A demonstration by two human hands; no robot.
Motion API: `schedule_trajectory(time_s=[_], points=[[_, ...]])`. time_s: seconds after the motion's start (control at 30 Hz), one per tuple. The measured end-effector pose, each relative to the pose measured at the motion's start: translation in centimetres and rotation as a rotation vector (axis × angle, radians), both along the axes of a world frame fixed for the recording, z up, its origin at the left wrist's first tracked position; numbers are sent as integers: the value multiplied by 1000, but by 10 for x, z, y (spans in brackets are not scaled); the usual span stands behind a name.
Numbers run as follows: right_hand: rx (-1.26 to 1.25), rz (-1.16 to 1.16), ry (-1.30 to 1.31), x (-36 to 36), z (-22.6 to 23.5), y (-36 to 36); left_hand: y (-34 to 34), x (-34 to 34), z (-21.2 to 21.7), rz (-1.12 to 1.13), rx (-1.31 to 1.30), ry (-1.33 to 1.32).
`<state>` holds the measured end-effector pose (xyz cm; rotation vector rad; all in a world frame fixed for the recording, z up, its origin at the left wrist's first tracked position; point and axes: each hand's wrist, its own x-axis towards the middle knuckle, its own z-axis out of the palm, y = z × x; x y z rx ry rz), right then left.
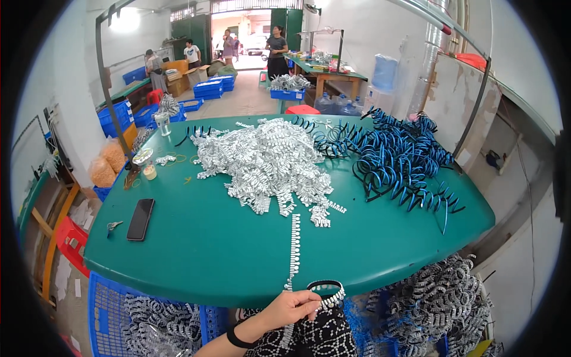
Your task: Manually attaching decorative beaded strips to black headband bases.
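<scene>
Workshop, green-topped table (196, 262) across the middle, left hand (297, 306) at the near edge with a looped strip (340, 296).
Farther back: several people (277, 50) and blue crates (208, 89) short of a wide doorway. On the table: heap of white strips (262, 160) at centre, tangle of black-and-blue coils (398, 152) to the right. Below the near edge: pile of coiled strips (440, 297) at right, blue basket (101, 315) with more at left. On the left half: dark phone (140, 220), small scissors (114, 225) just beside. Straight strip (295, 244) from near the heap down toward the hand — can't tell whether joined to the loop. Left fingertips clamped together on the loop, above the lap. Right hand out of view — can't tell its grip.
</scene>
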<state>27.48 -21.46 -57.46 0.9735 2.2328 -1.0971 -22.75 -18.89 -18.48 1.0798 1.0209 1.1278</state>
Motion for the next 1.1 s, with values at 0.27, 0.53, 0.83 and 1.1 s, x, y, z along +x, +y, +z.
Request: schedule_trajectory(time_s=[0.27,0.53,0.83,1.1], points=[[22,6,-24,21,-5,1,-4,2,-6,-2,12,89],[55,-4,-16,22,-19,-1,0,5,1,-10,-10,103],[126,-30,-15,21,-27,9,-8,6,-9,-14,-10,146],[153,-49,-30,31,-30,5,-6,7,-9,-13,-13,104]])
